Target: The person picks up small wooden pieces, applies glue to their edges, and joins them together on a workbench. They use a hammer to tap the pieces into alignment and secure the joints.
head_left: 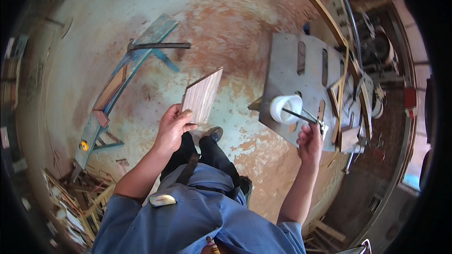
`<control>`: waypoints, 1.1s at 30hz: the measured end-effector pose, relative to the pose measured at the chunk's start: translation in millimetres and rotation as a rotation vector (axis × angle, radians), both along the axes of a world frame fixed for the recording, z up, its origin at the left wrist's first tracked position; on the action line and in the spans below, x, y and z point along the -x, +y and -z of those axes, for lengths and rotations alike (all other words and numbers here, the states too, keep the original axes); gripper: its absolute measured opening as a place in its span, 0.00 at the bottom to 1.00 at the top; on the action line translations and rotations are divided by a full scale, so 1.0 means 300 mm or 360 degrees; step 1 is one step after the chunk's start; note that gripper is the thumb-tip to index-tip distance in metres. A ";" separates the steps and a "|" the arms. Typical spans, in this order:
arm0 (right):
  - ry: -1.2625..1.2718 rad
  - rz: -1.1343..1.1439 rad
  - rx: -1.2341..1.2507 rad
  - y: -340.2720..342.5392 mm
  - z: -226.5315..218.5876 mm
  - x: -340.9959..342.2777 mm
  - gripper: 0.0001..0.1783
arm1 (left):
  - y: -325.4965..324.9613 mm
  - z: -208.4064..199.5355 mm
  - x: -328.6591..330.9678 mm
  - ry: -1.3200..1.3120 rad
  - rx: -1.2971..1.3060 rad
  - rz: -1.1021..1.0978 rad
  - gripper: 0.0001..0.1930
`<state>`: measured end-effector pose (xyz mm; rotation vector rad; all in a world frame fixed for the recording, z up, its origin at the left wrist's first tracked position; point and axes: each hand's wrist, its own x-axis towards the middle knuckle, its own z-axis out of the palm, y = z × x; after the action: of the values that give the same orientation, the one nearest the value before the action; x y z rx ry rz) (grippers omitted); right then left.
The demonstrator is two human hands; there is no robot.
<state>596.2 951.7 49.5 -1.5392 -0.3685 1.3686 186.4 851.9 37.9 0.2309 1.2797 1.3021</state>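
In the head view, we are holding our hands apart, the left hand clamping a striped wooden board by its lower edge above the floor. Our right hand is gripping a dark stick, whose end is reaching into a white cup on the grey table.

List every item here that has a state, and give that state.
Left hand: gripping the striped board
Striped board: held in the air
Right hand: gripping the dark stick
Dark stick: one end inside the white container
White container: open, on the grey table
Hammer: lying across the blue bench
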 end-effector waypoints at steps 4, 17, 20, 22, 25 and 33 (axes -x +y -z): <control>-0.0315 0.0010 -0.0037 -0.081 -0.112 0.095 0.15 | -0.035 0.034 0.093 -0.0199 0.0084 -0.0213 0.13; -0.0087 -0.1506 -0.0277 -0.176 0.077 1.390 0.30 | -0.093 0.070 0.483 -0.0768 -0.0025 -0.0323 0.16; 0.0193 -0.1567 -0.0151 -0.162 0.108 1.622 0.26 | -0.140 0.131 0.641 -0.0779 -0.0002 -0.0407 0.14; 0.0221 -0.1668 -0.0105 -0.155 0.160 1.739 0.24 | -0.162 0.168 0.739 -0.0735 0.0041 -0.0419 0.14; 0.0311 -0.1707 0.0070 -0.135 0.248 1.891 0.20 | -0.183 0.238 0.879 -0.0477 0.0175 -0.0307 0.17; 0.0206 -0.2025 0.0148 0.049 0.673 2.116 0.22 | -0.254 0.577 1.206 0.1355 0.0640 0.0307 0.31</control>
<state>-38.5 966.3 -152.3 -1.2428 -1.3583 2.4284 -175.3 775.7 -135.3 0.6458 2.1387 0.7529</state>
